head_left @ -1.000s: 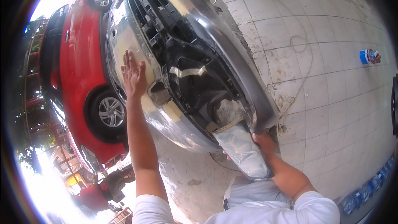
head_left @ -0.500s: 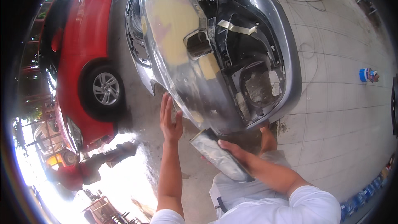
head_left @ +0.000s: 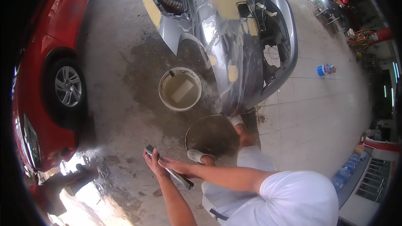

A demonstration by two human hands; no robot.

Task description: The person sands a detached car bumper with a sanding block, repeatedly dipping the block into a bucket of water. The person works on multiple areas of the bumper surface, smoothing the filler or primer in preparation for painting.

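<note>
A long, narrow sanding block (head_left: 183,179) with dark edges is held low before my body, tilted toward the lower right. My left hand (head_left: 155,164) grips its far end, with the thumb on the near side. My right hand (head_left: 174,165) closes on its middle, fingers pressed against the left hand. The block's face is turned away, so I cannot tell its surface. Ahead stands a silver-grey car body (head_left: 209,29) with yellowish filler patches and an opening at its right side; neither hand touches it. A round bucket (head_left: 178,109) of murky water stands left of it, with a pale rectangular piece (head_left: 183,91) inside.
A red car (head_left: 50,50) stands along the left. The concrete floor (head_left: 125,113) is wet around the bucket, and a thin hose (head_left: 189,127) curves near my feet. A blue can (head_left: 324,70) stands on the right tiles. Large water bottles (head_left: 345,169) line the lower right.
My left hand has come down from beside the car body and taken hold of the block. My right hand has moved the block left, away from the car. The view has shifted, showing the bucket.
</note>
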